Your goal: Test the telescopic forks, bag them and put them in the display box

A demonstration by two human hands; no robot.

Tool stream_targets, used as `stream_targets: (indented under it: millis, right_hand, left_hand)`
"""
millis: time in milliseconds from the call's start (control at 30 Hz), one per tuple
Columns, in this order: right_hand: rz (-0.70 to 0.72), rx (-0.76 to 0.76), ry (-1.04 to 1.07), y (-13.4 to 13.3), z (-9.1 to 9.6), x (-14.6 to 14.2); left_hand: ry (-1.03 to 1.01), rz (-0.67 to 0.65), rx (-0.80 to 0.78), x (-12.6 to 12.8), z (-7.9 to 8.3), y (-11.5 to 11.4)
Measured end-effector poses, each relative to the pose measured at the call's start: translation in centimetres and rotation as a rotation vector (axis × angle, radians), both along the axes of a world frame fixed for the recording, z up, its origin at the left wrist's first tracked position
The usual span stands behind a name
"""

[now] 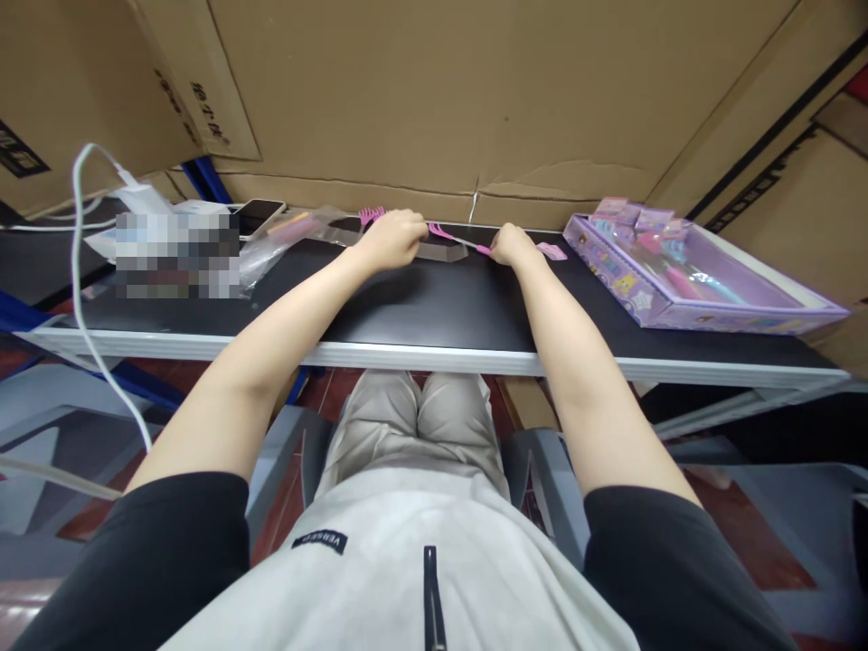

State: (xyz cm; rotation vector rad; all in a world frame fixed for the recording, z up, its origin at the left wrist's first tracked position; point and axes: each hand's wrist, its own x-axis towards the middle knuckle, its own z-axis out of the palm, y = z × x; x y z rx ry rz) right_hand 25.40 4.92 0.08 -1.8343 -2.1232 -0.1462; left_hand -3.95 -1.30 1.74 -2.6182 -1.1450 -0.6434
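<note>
My left hand point(400, 237) is closed, fingers curled down over the table. Left of it shows a pink claw-like head point(372, 215). My right hand point(512, 244) is closed on the pink grip of a thin back scratcher point(465, 241) with a silver rod. Its pink far end reaches up to my left fingers. Whether the claw-like head belongs to the same piece is hidden by my left hand. A clear plastic sleeve point(440, 254) lies flat under the rod. Just right of my right hand lies a small pink card point(552, 251).
On the right stands a purple display box point(641, 307) with several packaged pink and blue pieces. Clear plastic bags point(271, 253), a phone point(259, 218) and a white cable point(80, 244) are at the left. Cardboard point(407, 99) walls the back of the black table point(434, 312).
</note>
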Motion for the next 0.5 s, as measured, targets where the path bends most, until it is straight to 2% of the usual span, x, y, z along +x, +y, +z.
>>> stream_targets:
  millis: [100, 233, 333, 500]
  right_hand:
    - [-0.119, -0.136, 0.019, -0.8, 1.0, -0.5]
    - [-0.064, -0.149, 0.015, -3.1, 1.9, -0.7]
    - [-0.085, -0.138, 0.034, -5.0, 2.0, -0.9]
    - [-0.122, -0.152, -0.01, -6.4, 2.2, -1.6]
  left_hand:
    - [0.143, 0.033, -0.127, 1.9, 0.3, 0.5]
    - [0.214, 0.169, -0.32, 3.6, 1.2, 0.9]
    - [0.183, 0.228, -0.324, 4.2, 1.3, 0.9]
    - [0.101, 0.217, -0.383, 4.1, 0.2, 0.5]
